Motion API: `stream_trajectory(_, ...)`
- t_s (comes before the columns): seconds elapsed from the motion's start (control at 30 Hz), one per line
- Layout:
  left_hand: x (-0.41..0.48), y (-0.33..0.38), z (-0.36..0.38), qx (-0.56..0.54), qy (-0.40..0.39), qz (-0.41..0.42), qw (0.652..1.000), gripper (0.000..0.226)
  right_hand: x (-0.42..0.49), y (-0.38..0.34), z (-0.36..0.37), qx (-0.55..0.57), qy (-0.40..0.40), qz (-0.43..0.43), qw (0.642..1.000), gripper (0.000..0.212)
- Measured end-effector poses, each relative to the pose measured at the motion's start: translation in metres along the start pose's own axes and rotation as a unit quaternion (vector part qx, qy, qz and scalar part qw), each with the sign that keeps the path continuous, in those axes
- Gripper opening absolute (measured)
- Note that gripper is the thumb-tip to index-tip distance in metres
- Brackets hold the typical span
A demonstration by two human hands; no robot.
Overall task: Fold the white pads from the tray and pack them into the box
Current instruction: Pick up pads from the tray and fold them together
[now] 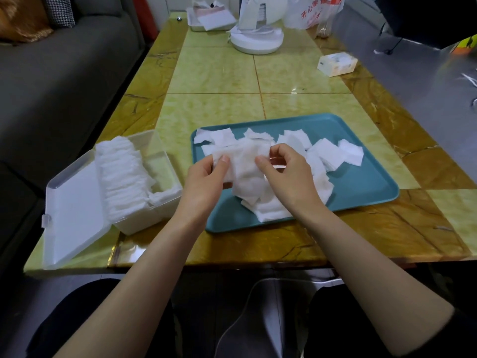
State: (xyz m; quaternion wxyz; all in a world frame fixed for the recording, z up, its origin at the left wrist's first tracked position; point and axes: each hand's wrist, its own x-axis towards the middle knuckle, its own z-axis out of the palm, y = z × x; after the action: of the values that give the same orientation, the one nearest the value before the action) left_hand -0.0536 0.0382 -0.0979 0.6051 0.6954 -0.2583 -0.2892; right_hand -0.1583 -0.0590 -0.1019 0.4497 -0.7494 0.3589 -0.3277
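Head camera: we held one white pad (pixel 247 164) up over the teal tray (pixel 361 182), both forearms (pixel 160 254) reaching in from the near table (pixel 258 76) edge. Our left hand (pixel 204 179) pinched the pad's left side, thumb on top and fingers curled beneath. Our right hand (pixel 286 171) pinched the right side, fingers bent. Loose pads (pixel 333 153) lay scattered on the tray. The clear box (pixel 152 215), its lid (pixel 74 208) open flat, sat just left of the tray with folded pads (pixel 121 171) stacked inside.
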Motion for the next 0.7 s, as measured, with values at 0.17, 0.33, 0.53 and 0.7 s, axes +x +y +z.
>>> stream_trajectory(0.17,0.0022,0.0,0.0007,-0.002,0.013,0.005,1.0,0.026,0.0037,-0.0041,-0.0019,0.092,-0.03,0.027,0.995,0.011)
stream_trajectory(0.33,0.0024,-0.0032,0.0044,-0.034,-0.02,0.006,0.999,0.029,0.0006,-0.0053,0.0033,0.118,-0.063,0.038,0.99,0.009)
stream_trajectory(0.53,0.003,-0.0011,0.009,-0.088,-0.034,-0.019,0.995,0.04,0.0014,-0.0007,0.0046,0.068,-0.047,0.045,0.996,0.017)
stream_trajectory(0.7,-0.0027,0.0009,0.006,-0.05,-0.055,0.013,0.997,0.016,-0.0004,-0.0026,0.0048,0.063,-0.049,0.044,0.996,0.016)
